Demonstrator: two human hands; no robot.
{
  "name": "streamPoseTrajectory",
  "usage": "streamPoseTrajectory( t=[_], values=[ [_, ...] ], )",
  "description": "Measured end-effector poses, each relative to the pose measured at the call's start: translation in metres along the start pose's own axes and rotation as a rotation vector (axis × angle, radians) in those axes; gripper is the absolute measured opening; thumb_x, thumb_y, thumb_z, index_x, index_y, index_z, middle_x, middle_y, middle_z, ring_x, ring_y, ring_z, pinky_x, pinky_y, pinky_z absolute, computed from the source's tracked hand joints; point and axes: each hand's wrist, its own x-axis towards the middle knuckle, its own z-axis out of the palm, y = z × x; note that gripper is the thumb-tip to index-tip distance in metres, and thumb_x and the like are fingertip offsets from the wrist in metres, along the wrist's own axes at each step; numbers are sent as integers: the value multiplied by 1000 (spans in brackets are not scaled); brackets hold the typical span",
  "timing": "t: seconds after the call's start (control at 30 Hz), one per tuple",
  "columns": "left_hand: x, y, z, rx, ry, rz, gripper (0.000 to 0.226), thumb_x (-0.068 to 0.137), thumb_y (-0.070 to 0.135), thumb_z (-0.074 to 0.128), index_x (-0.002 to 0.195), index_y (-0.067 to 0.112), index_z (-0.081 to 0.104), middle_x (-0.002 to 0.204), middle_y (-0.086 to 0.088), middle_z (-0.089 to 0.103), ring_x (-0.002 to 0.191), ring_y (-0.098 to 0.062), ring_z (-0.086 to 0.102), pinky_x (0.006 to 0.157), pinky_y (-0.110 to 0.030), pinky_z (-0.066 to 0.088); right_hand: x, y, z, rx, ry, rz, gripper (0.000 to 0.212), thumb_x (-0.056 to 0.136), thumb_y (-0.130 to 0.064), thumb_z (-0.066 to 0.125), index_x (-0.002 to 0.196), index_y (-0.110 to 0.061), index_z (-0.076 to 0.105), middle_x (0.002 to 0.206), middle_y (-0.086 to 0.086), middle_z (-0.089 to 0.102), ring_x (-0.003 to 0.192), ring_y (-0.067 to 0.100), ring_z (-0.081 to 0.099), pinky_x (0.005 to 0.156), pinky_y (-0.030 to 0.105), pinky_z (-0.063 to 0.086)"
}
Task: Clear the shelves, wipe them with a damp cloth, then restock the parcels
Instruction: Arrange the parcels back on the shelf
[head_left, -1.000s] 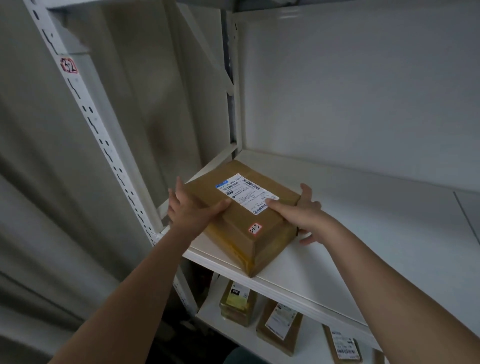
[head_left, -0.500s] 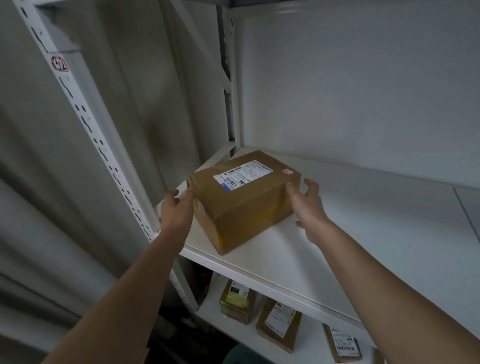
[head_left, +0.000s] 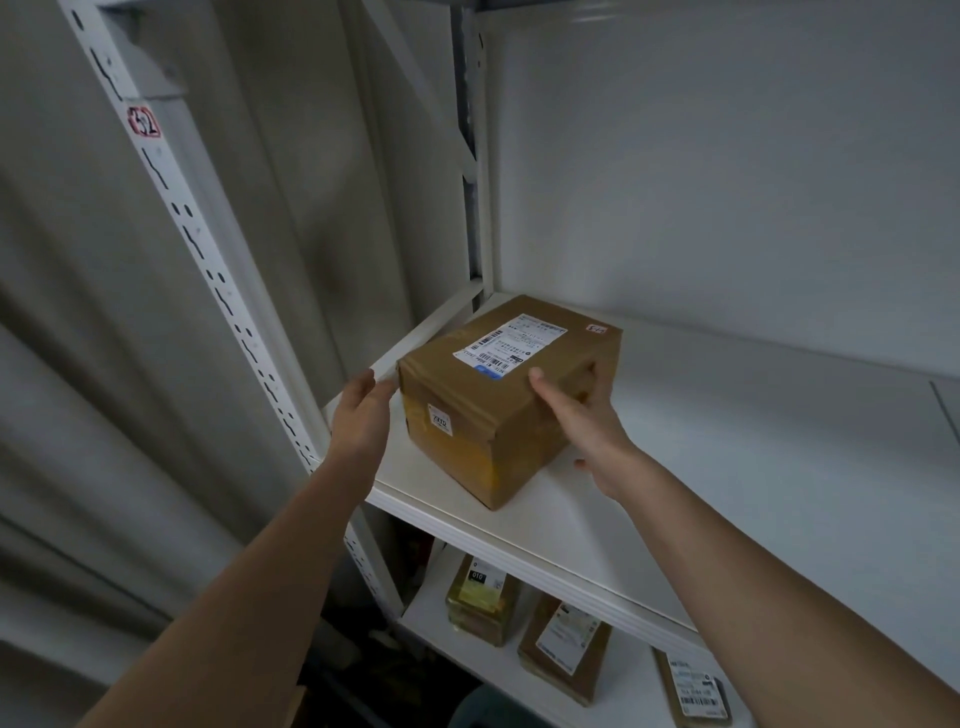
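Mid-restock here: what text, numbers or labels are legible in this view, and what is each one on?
"52" (first mark unclear): red-edged sticker on the shelf upright.
"010": black tag on the yellowish parcel on the lower shelf.
Small white sticker on the box: digits, blurred.
Shipping label, red-edged sticker: too small to read.
Other lower parcels' labels: unreadable.
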Motion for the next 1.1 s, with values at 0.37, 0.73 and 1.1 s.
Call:
streamPoseTrajectory(
  t=[0.37,0.73,1.1],
  values=[
    [5,-9,1,-66,-93,-49,15,94,41,55,92,27,59,103,6,59,110,-19,55,104,-41,42,12,-13,7,48,-148,-8,46,92,-25,61,118,-54,37,105,-19,59,96,6,58,89,48,55],
    [6,-14,-7,-50,-86,-10,25,89,48,60,103,26,59,108,0,61,107,-19,59,101,-43,47,4,-17,20,92,-58,-5,52,92,-24,58,132,-43,31,110,-14,56,98,10,54,96,50,51],
    [2,-13,-3,34,-69,13,53,87,54,56,124,16,56,122,-5,58,114,-23,56,105,-46,43,2,-11,17,74,-49,-60,57,92,-28,59,138,-47,32,105,-21,56,100,7,57,95,48,52]
  ],
)
